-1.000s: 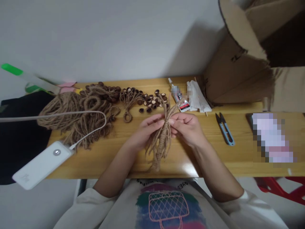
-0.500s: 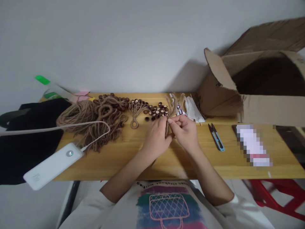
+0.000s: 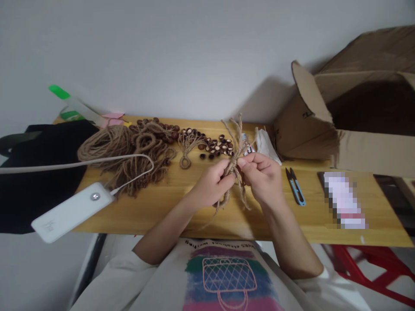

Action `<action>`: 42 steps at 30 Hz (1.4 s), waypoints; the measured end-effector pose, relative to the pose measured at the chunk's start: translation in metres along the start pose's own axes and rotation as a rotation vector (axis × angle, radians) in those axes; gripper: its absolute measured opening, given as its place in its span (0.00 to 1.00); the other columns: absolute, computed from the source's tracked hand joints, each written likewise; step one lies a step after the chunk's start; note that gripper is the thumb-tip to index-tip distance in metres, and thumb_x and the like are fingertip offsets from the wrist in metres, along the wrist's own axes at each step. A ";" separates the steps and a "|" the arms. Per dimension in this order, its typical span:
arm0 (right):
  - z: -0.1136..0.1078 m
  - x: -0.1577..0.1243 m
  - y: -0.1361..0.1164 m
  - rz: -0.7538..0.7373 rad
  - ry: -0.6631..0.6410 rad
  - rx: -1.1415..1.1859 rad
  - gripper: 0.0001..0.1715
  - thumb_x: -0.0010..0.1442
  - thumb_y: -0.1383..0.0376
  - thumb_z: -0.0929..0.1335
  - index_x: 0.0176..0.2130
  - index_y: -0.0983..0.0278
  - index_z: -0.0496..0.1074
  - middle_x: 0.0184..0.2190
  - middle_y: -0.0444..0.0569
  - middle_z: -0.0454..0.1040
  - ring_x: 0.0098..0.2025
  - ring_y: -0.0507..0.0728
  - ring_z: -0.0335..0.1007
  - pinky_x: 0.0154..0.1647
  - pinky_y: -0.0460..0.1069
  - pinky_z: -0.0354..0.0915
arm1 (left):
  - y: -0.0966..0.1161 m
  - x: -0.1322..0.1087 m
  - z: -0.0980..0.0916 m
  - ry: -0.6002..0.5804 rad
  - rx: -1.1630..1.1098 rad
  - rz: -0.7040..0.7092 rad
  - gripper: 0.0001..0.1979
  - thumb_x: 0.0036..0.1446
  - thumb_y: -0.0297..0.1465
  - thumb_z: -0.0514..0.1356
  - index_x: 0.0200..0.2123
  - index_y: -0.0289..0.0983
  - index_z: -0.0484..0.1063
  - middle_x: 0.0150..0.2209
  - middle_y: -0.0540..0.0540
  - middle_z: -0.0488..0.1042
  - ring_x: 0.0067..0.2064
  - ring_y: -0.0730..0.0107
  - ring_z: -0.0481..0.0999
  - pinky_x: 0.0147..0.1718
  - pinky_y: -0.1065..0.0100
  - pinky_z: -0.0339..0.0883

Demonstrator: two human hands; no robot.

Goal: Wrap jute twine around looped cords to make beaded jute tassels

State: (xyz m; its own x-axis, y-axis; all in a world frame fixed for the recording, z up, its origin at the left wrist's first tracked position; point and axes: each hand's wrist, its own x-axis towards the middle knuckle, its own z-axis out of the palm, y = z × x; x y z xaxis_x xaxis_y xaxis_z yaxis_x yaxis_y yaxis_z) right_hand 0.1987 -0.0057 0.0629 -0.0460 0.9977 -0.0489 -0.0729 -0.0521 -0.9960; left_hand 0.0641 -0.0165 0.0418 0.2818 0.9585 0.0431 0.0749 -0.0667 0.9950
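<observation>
At the far left of the wooden worktop (image 3: 162, 207) lies a black bag (image 3: 35, 172), and a white power bank (image 3: 69, 211) juts over the near edge with its cable curving toward the middle. Beside it sits a loose heap of jute twine (image 3: 110, 149), then knotted jute pieces (image 3: 152, 147) and a scatter of brown wooden beads (image 3: 215, 146) along the back. Just past the beads, above the worktop's middle, the left hand (image 3: 212, 183) and the right hand (image 3: 264, 177) meet around a jute cord bundle (image 3: 234, 166): the fingers of both are closed on its knotted waist, loose ends fanning up and a braided tail hanging below. Right of the hands lie a glue tube (image 3: 248, 149), white paper (image 3: 267, 147), blue thread snips (image 3: 295, 186) and an open cardboard box (image 3: 350, 125).
</observation>
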 end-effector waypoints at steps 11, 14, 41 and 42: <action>-0.003 0.002 0.018 0.003 0.107 -0.061 0.16 0.49 0.56 0.71 0.23 0.65 0.68 0.11 0.35 0.55 0.13 0.45 0.45 0.13 0.43 0.43 | -0.009 0.007 -0.003 0.098 0.452 0.065 0.11 0.52 0.26 0.56 0.41 0.36 0.70 0.39 0.44 0.74 0.42 0.63 0.72 0.43 0.62 0.65; -0.002 0.005 0.021 0.017 0.131 -0.080 0.15 0.49 0.56 0.71 0.23 0.64 0.67 0.11 0.36 0.56 0.13 0.45 0.45 0.13 0.43 0.42 | -0.013 0.006 0.001 0.157 0.574 0.153 0.18 0.55 0.26 0.54 0.49 0.37 0.68 0.49 0.40 0.73 0.50 0.59 0.71 0.50 0.59 0.63; -0.019 0.007 0.005 -0.243 0.116 -0.534 0.08 0.57 0.66 0.67 0.36 0.64 0.75 0.32 0.48 0.78 0.31 0.53 0.71 0.34 0.49 0.66 | -0.050 0.011 0.006 0.148 -0.302 -0.166 0.20 0.49 0.34 0.64 0.48 0.39 0.74 0.46 0.45 0.77 0.49 0.61 0.75 0.45 0.61 0.72; -0.018 0.010 0.008 -0.229 0.122 -0.497 0.08 0.56 0.65 0.67 0.36 0.64 0.76 0.31 0.48 0.78 0.30 0.53 0.71 0.33 0.49 0.66 | -0.050 0.010 0.007 0.139 -0.315 -0.176 0.21 0.49 0.34 0.64 0.48 0.39 0.73 0.47 0.45 0.77 0.50 0.60 0.75 0.44 0.61 0.72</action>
State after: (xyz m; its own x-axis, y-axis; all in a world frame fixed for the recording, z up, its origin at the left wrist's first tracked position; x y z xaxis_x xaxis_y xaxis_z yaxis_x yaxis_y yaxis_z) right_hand 0.2158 0.0048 0.0535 0.0334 0.9804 0.1941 0.4125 0.1634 -0.8962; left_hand 0.0696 -0.0050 -0.0086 0.1568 0.9776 -0.1406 -0.1926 0.1699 0.9665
